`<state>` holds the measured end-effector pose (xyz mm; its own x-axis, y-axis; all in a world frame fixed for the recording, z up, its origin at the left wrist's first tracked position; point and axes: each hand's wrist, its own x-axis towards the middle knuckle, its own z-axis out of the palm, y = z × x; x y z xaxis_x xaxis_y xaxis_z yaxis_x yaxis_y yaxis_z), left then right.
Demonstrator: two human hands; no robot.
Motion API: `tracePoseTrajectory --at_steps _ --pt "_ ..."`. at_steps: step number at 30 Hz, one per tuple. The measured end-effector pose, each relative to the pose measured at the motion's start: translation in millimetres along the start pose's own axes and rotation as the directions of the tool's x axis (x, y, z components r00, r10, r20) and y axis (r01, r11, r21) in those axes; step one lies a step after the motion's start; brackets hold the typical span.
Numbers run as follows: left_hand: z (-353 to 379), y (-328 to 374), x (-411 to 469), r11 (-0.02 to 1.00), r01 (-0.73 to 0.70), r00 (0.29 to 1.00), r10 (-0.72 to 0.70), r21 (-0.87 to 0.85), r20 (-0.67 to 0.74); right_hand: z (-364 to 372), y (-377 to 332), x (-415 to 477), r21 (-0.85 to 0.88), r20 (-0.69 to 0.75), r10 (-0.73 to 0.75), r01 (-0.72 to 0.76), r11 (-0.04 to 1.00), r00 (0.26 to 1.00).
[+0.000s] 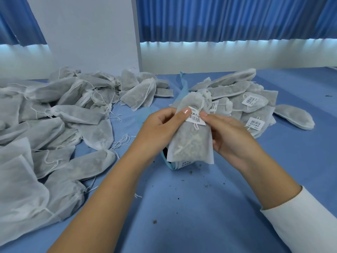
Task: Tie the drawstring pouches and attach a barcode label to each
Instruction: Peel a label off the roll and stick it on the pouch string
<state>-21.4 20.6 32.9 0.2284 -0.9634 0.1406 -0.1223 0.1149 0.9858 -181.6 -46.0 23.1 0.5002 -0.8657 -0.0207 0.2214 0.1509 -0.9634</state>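
I hold a white mesh drawstring pouch [191,141] filled with dried herbs upright above the blue table [182,207]. My left hand [160,128] grips its left side, thumb pressing the barcode label [195,119] stuck across its upper part. My right hand [228,136] grips the right side, thumb at the label's right edge by the white drawstring [199,108]. The pouch's neck is gathered at the top.
A big heap of unlabelled pouches [54,125] with loose strings covers the left of the table. Labelled pouches [251,103] pile up behind my hands on the right. A light-blue strip of label backing [168,164] lies under the held pouch. Herb crumbs dot the table.
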Motion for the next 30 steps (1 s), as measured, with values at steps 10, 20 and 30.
tracePoseTrajectory --at_steps 10,20,30 --pt "-2.3 1.8 2.2 0.995 0.050 0.996 -0.057 -0.090 -0.072 -0.1 -0.6 -3.3 -0.002 0.075 -0.053 0.053 0.999 0.996" --pt "-0.5 -1.7 7.1 0.972 0.058 0.961 -0.116 -0.229 -0.249 7.2 -0.9 -7.8 -0.215 0.022 -0.054 0.057 0.975 0.998" --pt "-10.9 -5.3 14.3 0.913 0.053 0.924 -0.198 -0.404 -0.326 -17.8 -12.4 5.1 -0.220 -0.007 -0.153 0.147 0.964 0.988"
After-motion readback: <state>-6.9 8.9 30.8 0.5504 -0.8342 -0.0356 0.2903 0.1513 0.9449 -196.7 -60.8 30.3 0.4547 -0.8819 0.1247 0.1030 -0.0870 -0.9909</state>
